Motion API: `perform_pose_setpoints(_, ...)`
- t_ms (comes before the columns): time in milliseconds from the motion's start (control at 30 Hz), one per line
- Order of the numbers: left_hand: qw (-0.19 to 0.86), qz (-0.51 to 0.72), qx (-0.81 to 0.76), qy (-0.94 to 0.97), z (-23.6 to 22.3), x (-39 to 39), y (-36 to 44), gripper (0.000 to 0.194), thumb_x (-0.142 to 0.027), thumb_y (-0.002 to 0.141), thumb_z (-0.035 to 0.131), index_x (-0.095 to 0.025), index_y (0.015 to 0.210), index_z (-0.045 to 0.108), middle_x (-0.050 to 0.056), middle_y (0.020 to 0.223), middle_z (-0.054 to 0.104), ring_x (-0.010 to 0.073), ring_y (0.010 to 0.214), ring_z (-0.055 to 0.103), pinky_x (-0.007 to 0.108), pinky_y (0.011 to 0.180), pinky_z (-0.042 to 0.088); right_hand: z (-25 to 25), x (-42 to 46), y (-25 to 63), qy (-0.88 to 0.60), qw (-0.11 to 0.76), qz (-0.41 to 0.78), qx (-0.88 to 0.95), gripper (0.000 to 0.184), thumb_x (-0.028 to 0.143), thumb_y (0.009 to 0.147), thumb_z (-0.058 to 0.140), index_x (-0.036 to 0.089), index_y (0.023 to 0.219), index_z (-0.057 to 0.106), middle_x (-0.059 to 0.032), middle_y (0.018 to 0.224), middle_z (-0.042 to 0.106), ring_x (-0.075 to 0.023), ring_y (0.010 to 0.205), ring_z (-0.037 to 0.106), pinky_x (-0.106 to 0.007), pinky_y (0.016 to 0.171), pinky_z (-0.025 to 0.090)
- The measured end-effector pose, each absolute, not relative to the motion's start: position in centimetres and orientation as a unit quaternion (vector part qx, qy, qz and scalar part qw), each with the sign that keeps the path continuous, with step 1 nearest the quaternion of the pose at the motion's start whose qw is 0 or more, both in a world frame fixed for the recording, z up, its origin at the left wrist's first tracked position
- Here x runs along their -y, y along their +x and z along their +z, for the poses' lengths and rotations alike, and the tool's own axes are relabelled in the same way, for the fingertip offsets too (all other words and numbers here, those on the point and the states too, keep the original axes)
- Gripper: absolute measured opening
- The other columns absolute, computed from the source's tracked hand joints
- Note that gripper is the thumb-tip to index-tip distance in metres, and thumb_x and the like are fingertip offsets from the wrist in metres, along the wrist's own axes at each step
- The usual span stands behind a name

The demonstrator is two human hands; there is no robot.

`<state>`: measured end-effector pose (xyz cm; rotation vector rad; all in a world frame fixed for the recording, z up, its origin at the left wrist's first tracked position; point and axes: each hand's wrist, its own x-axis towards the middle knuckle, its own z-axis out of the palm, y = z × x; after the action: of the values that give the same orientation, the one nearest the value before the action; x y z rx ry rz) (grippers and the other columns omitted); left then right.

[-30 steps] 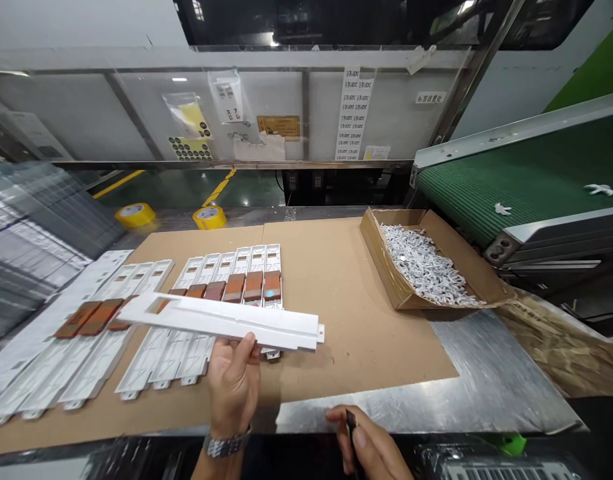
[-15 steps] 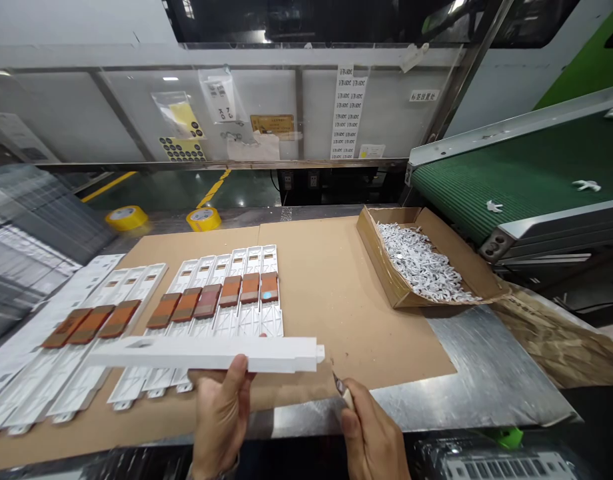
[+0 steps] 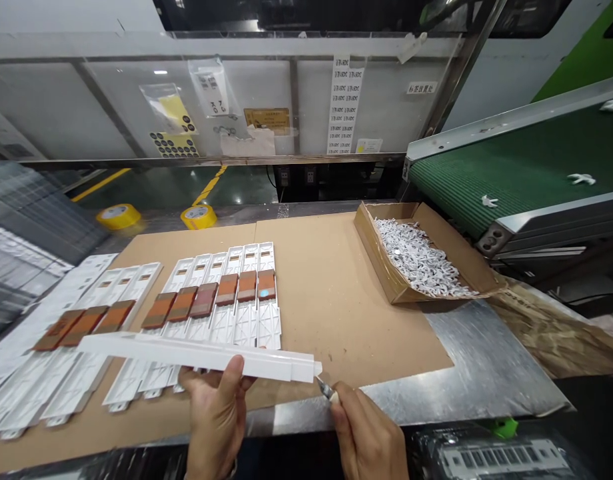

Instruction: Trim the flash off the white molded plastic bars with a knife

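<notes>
My left hand [image 3: 217, 417] grips a long white plastic strip [image 3: 196, 353] from below and holds it level, crosswise, above the near edge of a brown cardboard sheet [image 3: 336, 300]. My right hand [image 3: 367, 437] pinches a small knife [image 3: 326, 391] whose tip touches the strip's right end. Behind the strip lie rows of similar white strips [image 3: 221, 297], each with a brown pad across its middle; one pad bears a blue dot [image 3: 265, 293].
A cardboard box of small white plastic scraps [image 3: 420, 260] stands at the right. Beyond it runs a green conveyor belt [image 3: 516, 170]. Two yellow tape rolls [image 3: 199, 215] sit at the back. Stacked clear trays [image 3: 21, 233] fill the left. The metal table edge [image 3: 476, 387] is near.
The strip has dropped lower and closer to me and turned onto its edge. My right hand rose from below the table edge and brought the knife tip to the strip's right end.
</notes>
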<state>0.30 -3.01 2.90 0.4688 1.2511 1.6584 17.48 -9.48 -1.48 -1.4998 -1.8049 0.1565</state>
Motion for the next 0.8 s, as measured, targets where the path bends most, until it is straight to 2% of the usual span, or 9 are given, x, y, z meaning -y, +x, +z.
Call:
perform_pose_setpoints(233, 0.475, 0.675, -0.529, 0.196, 3.20, 3.05, 0.42, 0.087, -0.026, 0.054, 0.083, -0.038, 0.123, 0.031, -0.001, 0.109, 0.063, 0.0206, 0.096, 0.063, 0.034, 0.076, 0.055, -1.38, 9.51, 17.54, -0.595, 0.367, 0.049, 0.713, 0.029, 0.031, 0.098, 0.031, 0.017, 0.102, 0.057, -0.0016, 0.068, 0.056, -0.0137, 0.060, 0.056, -0.023, 0.055, 0.038)
perform_pose_setpoints(433, 0.471, 0.675, -0.533, 0.195, 3.03, 3.01, 0.56, 0.087, -0.024, 0.055, 0.082, -0.039, 0.123, 0.032, -0.002, 0.107, 0.063, 0.0200, 0.095, 0.063, 0.035, 0.077, 0.055, -1.41, 9.56, 17.63, -0.601, 0.350, 0.036, 0.717, 0.031, 0.032, 0.099, 0.030, 0.017, 0.101, 0.057, -0.0007, 0.067, 0.055, -0.0129, 0.058, 0.055, -0.023, 0.054, 0.037)
perform_pose_setpoints(800, 0.489, 0.661, -0.536, 0.190, 3.04, 3.14, 0.35, 0.084, -0.027, 0.055, 0.082, -0.037, 0.123, 0.034, 0.000, 0.107, 0.064, 0.0235, 0.100, 0.061, 0.036, 0.076, 0.055, -1.41, 9.52, 17.88, -0.615, 0.320, -0.024, 0.720, 0.032, 0.033, 0.099, 0.032, 0.017, 0.100, 0.059, -0.0007, 0.064, 0.056, -0.0125, 0.055, 0.054, -0.025, 0.052, 0.032)
